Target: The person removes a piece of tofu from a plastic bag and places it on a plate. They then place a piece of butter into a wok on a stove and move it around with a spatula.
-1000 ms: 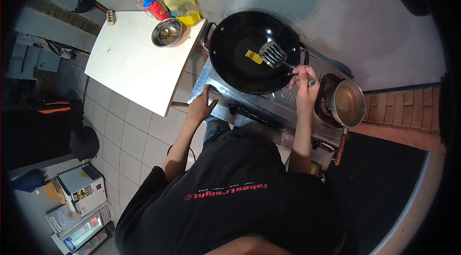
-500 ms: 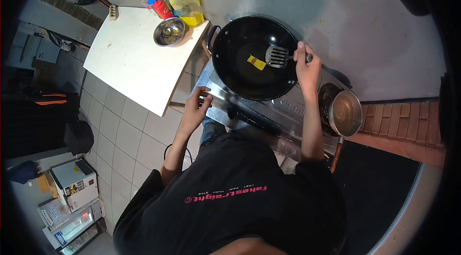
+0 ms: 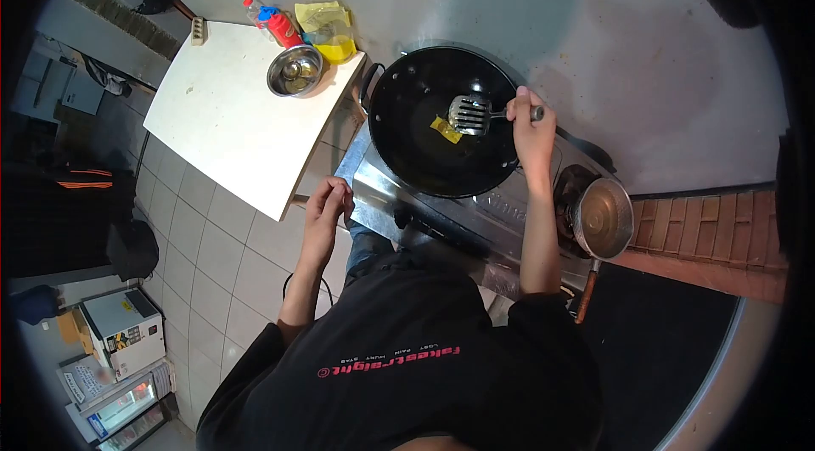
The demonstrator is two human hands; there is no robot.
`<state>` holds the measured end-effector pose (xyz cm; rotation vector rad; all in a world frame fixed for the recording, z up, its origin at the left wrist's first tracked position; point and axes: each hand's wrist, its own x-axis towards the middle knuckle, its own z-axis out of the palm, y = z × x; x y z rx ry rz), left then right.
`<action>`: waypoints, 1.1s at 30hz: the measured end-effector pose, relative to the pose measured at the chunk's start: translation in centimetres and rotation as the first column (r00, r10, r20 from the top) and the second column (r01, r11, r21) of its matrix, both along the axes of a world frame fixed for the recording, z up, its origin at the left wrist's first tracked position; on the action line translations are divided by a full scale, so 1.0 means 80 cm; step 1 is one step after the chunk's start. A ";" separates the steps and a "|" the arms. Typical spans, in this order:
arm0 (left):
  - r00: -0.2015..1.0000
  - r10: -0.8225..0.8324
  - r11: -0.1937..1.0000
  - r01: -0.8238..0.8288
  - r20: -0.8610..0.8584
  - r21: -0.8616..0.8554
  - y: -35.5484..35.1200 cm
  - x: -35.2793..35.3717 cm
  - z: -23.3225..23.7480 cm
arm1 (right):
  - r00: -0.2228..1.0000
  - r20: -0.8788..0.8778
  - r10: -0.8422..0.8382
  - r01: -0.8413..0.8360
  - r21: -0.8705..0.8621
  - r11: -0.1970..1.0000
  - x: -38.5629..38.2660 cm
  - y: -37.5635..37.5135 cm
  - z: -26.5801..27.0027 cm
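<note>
My right hand is wrapped round the handle of a slotted spatula, whose metal head is inside the black wok. A small yellow rectangular piece lies on the wok's bottom, just beside the spatula's slotted end; what it is made of is not plain. The wok rests on a steel gas stove. Apart from the wok, my left hand hangs near the stove's left edge with its fingers curled in together, and nothing shows in them.
A small pan with a wooden handle sits on the right burner. On the white table are a steel bowl, a red bottle and a bag of yellow liquid. A wall runs behind the stove.
The spatula has shifted left in the wok, nearer the yellow piece. My left hand has drawn slightly back and its fingers have closed. The whole view has shifted a little.
</note>
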<state>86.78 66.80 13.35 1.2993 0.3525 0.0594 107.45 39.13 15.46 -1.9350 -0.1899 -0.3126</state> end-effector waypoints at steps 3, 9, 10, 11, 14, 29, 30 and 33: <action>0.999 -0.037 0.999 0.036 0.015 0.014 -0.002 0.001 0.000 | 1.000 0.019 -0.020 0.019 0.044 0.999 -0.006 -0.001 0.003; 0.997 -0.069 0.997 0.068 0.031 0.038 0.000 0.003 -0.009 | 0.997 0.003 -0.082 0.081 -0.213 0.974 -0.010 0.003 -0.004; 0.997 -0.065 0.997 0.063 0.047 0.044 0.001 0.004 -0.015 | 0.997 0.006 -0.083 0.082 -0.211 0.974 -0.010 0.004 -0.003; 0.996 -0.060 0.997 0.057 0.062 0.046 0.000 0.004 -0.016 | 0.998 -0.003 -0.068 0.067 -0.143 0.987 -0.012 0.003 -0.002; 0.997 -0.062 0.993 0.057 0.046 0.105 -0.001 0.002 -0.017 | 0.998 -0.006 -0.067 0.067 -0.054 0.996 -0.023 0.001 0.010; 0.983 -0.179 0.971 0.173 0.026 0.164 -0.004 -0.006 -0.028 | 0.992 -0.114 -0.062 0.043 -0.161 0.986 -0.083 0.013 0.030; 0.984 -0.177 0.972 0.172 0.020 0.161 -0.005 -0.006 -0.026 | 0.994 -0.098 -0.039 0.026 -0.133 0.991 -0.085 0.012 0.028; 0.987 -0.160 0.975 0.155 0.017 0.156 -0.008 -0.009 -0.025 | 0.995 -0.096 0.026 -0.037 -0.118 0.992 -0.092 0.013 0.032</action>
